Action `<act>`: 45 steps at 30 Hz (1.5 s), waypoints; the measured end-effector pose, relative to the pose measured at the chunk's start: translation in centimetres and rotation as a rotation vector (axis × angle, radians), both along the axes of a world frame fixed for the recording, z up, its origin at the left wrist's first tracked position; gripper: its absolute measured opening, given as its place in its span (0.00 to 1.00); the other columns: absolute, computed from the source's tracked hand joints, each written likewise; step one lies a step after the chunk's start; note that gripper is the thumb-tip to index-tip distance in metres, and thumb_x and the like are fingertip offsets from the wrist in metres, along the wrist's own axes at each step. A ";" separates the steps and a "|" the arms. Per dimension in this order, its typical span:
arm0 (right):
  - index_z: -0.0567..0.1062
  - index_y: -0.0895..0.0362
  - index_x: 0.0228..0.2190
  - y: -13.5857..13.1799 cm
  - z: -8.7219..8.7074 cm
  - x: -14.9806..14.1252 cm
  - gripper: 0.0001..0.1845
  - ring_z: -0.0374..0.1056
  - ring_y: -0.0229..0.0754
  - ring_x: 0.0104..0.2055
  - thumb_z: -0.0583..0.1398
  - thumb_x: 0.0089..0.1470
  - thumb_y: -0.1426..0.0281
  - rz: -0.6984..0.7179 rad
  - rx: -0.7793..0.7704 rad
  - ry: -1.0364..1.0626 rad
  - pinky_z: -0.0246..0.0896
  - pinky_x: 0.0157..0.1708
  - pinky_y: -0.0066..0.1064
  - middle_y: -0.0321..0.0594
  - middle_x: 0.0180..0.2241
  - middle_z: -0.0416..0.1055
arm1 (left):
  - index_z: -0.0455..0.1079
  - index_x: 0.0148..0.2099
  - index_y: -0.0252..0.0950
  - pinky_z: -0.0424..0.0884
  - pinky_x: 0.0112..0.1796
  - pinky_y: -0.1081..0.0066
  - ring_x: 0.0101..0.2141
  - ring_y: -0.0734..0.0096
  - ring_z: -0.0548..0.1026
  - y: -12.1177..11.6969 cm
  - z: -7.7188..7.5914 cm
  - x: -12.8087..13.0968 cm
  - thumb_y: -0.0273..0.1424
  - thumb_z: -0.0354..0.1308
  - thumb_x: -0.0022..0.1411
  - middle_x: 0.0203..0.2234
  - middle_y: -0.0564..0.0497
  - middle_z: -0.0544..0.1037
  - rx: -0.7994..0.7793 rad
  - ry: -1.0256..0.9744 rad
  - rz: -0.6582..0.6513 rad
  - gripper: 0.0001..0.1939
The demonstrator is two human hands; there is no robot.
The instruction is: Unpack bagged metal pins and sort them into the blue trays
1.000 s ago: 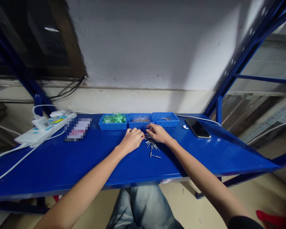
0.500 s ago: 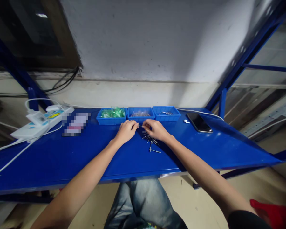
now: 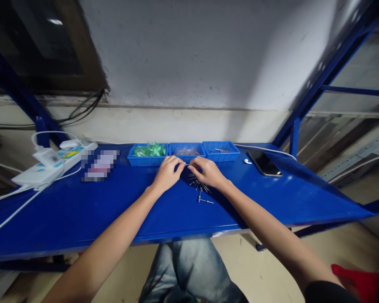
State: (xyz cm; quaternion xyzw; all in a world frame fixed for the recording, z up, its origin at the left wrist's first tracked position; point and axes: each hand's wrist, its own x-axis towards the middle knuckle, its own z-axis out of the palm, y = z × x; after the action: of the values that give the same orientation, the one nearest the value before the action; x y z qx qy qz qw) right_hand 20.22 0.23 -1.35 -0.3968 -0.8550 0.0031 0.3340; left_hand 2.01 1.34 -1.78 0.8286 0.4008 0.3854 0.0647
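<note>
Left hand (image 3: 167,173) has moved from the metal pins (image 3: 201,185), both hands (image 3: 207,171) pinching a mostly hidden thin piece (image 3: 187,165).

- The place looks like a workshop, or a small-parts assembly corner of one.
- A blue metal desk (image 3: 113,214) stands between blue frame uprights (image 3: 331,69), some dotted with holes.
- Three small blue bins (image 3: 222,157) line its back edge, sorting little parts.
- Loose rivet-like metal pins (image 3: 206,202) lie in front of them.
- A white power strip (image 3: 58,166) trails cables beside a plain, scuffed wall (image 3: 192,59).
</note>
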 end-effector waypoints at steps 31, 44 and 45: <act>0.67 0.56 0.33 0.9 -0.8 0.4 0.05 0.61 0.42 0.39 0.52 0.58 0.73 -0.011 0.025 -0.040 0.60 0.40 0.33 0.42 0.34 0.65 | 0.68 0.33 0.38 0.63 0.39 0.65 0.37 0.65 0.69 0.5 -1.3 0.2 0.34 0.45 0.65 0.31 0.51 0.76 -0.116 0.120 0.108 0.13; 0.69 0.56 0.33 1.2 0.2 1.3 0.12 0.62 0.43 0.39 0.49 0.61 0.67 -0.118 0.170 -0.031 0.59 0.41 0.33 0.43 0.34 0.66 | 0.69 0.42 0.38 0.66 0.42 0.66 0.40 0.66 0.72 0.7 -1.5 0.1 0.32 0.42 0.67 0.37 0.50 0.76 -0.021 0.132 0.008 0.14; 0.70 0.56 0.33 1.5 0.4 2.1 0.12 0.62 0.44 0.39 0.49 0.60 0.66 -0.214 0.197 0.012 0.59 0.41 0.34 0.44 0.34 0.66 | 0.68 0.45 0.38 0.66 0.43 0.66 0.42 0.66 0.71 0.9 -1.6 0.3 0.30 0.42 0.66 0.40 0.49 0.75 -0.002 0.168 -0.015 0.14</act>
State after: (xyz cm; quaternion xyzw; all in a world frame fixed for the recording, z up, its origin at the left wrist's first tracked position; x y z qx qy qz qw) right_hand 22.28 1.75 -0.97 -0.4513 -0.8019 -0.1141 0.3746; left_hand 2.29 2.20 -3.40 0.8609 0.3992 0.3135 0.0345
